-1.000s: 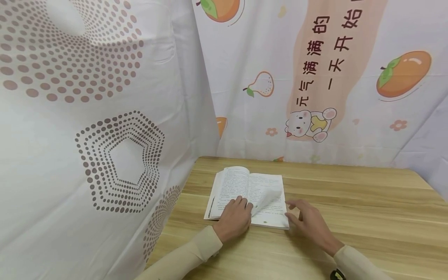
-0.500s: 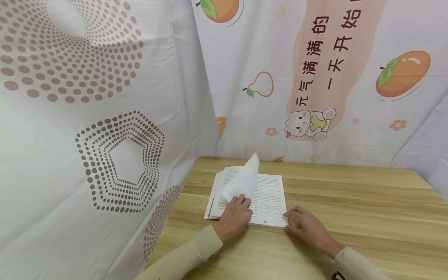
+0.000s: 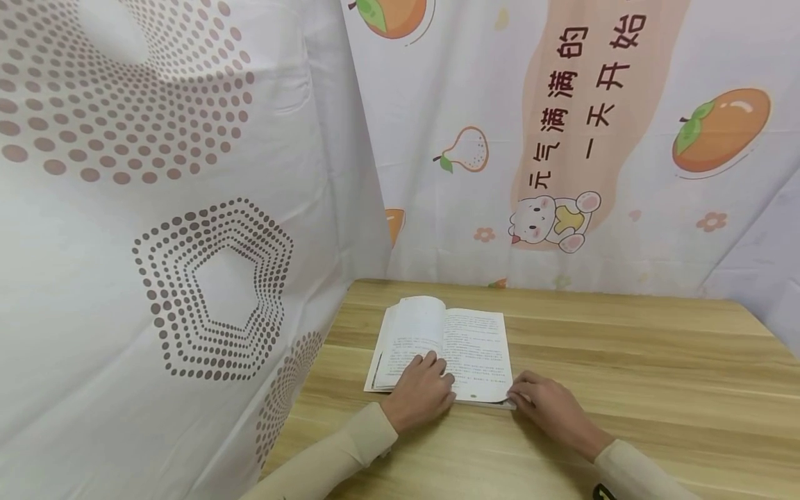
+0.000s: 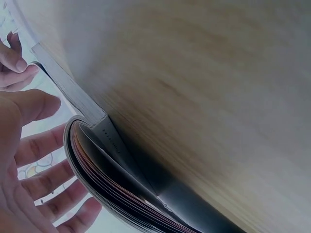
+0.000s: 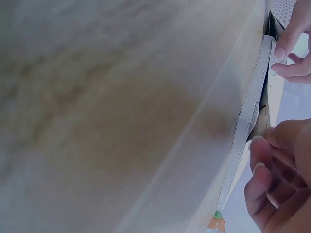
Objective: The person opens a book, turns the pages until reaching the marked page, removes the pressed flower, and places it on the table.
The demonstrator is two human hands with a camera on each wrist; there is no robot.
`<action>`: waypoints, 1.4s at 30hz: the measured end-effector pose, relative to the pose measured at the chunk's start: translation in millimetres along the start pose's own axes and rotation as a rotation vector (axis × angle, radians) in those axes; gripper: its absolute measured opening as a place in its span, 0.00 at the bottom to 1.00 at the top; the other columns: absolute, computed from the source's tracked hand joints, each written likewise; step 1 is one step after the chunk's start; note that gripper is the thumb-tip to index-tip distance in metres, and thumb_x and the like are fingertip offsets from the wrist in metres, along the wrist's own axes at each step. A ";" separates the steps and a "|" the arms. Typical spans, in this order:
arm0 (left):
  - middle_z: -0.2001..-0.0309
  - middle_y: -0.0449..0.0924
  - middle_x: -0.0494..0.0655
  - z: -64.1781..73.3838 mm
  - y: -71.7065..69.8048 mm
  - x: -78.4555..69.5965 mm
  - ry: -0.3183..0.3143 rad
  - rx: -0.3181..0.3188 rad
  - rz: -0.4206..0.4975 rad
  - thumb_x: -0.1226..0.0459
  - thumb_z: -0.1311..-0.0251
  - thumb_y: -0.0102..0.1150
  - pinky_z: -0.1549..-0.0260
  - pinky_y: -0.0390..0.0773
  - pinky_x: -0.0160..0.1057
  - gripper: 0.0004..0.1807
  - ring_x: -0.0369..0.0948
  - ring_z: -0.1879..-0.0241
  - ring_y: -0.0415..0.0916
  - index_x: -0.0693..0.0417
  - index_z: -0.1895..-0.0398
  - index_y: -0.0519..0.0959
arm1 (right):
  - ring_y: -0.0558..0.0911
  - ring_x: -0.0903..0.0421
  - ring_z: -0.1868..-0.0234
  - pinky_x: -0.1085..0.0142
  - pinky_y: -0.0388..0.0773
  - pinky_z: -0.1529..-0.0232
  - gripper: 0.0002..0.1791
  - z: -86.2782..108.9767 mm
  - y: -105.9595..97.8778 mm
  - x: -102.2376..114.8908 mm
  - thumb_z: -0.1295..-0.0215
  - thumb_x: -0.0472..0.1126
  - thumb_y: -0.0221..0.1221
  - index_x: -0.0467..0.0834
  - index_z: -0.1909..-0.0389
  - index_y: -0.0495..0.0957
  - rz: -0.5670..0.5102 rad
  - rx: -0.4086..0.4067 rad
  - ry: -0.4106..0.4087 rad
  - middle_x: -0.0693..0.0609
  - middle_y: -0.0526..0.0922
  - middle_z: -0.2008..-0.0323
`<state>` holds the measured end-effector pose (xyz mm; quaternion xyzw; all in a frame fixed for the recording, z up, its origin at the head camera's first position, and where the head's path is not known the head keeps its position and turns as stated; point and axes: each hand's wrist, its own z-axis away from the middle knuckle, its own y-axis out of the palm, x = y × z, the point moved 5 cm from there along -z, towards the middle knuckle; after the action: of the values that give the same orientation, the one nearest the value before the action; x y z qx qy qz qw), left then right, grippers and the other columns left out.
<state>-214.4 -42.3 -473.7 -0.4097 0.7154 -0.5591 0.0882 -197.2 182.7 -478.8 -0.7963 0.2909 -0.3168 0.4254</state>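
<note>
An open book with printed pages lies on the wooden table. My left hand rests across its lower middle near the spine. In the left wrist view the fingers of that hand are extended and spread against the bowed left-hand pages. At the lower right corner, my right hand pinches a page between thumb and fingers. That corner is raised a little, with a dark gap under it. The right wrist view shows the thick page block beside the right hand's fingertips.
The wooden table extends to the right of the book. Behind it hangs a white curtain printed with fruit and lettering. Another white curtain with dotted patterns closes off the left side.
A leaf that stood curled over the spine half a second ago now lies on the left side. My right hand, earlier by the right edge, now pinches and lifts the lower right page corner.
</note>
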 end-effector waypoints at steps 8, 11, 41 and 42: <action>0.68 0.77 0.40 -0.9 -0.8 -1.8 0.015 0.035 -0.037 0.37 0.38 0.63 0.66 0.71 0.38 0.21 0.41 0.65 0.68 0.42 0.69 0.86 | 0.77 0.68 0.69 0.69 0.78 0.69 0.05 -1.4 -0.5 0.1 0.42 0.33 0.73 0.46 0.70 0.87 -0.003 0.025 0.051 0.59 0.82 0.65; 0.68 0.77 0.39 -1.3 -2.7 -1.9 0.014 0.032 -0.040 0.35 0.40 0.64 0.66 0.71 0.37 0.22 0.40 0.65 0.68 0.41 0.68 0.86 | 0.74 0.69 0.71 0.70 0.75 0.71 0.06 -2.8 -1.8 -0.1 0.43 0.33 0.74 0.46 0.72 0.87 -0.036 0.024 0.081 0.58 0.83 0.65; 0.70 0.69 0.44 -2.9 -11.6 4.7 -0.075 -0.093 0.007 0.69 0.33 0.61 0.75 0.64 0.33 0.03 0.39 0.71 0.62 0.54 0.63 0.77 | 0.75 0.67 0.68 0.68 0.76 0.66 0.04 1.6 -0.9 -10.9 0.31 0.39 0.66 0.50 0.60 0.88 -0.191 0.100 0.220 0.58 0.82 0.56; 0.69 0.70 0.44 -3.1 -12.1 4.6 -0.068 -0.092 0.009 0.69 0.34 0.63 0.74 0.65 0.34 0.03 0.39 0.70 0.63 0.53 0.63 0.79 | 0.76 0.67 0.66 0.67 0.77 0.65 0.04 2.1 0.0 -10.7 0.32 0.40 0.67 0.50 0.61 0.88 -0.173 0.110 0.200 0.58 0.81 0.56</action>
<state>-213.3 -43.6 -460.5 -0.4290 0.7387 -0.5110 0.0961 -202.4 191.6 -482.5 -0.7582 0.2443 -0.4455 0.4085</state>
